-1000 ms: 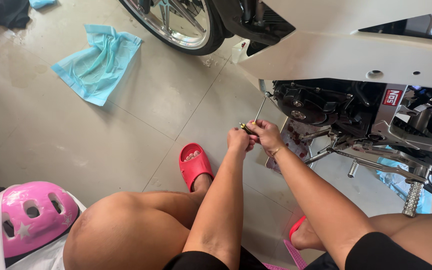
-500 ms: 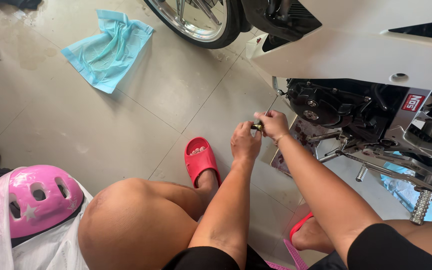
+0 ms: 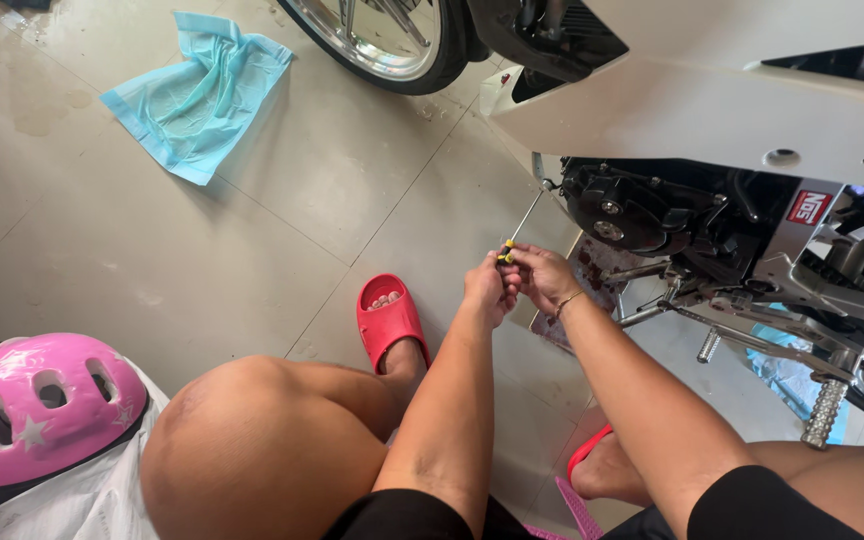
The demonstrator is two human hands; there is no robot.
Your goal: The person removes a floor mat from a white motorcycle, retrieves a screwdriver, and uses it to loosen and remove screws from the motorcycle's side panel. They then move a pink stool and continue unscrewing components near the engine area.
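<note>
Both hands (image 3: 517, 283) stayed closed around the screwdriver (image 3: 524, 222), handle mostly hidden, tip meeting the dark engine (image 3: 642, 210).

I see open tiled floor (image 3: 252, 250) stretching to the left of my left hand (image 3: 485, 290) and right hand (image 3: 542, 278), so there is free room that way. Straight ahead the screwdriver (image 3: 520, 225) runs up to the black engine case (image 3: 642, 210), and the white body panel (image 3: 712, 100) overhangs it, closing the space above. To the right, the footpeg (image 3: 824, 410) and metal bars (image 3: 752, 335) crowd the low gap. The front wheel (image 3: 392, 40) blocks the far side. My knee (image 3: 262, 450) and the red slipper (image 3: 387, 318) hem in the near side; the pink helmet (image 3: 52, 405) and blue cloth (image 3: 197, 90) lie well apart.
</note>
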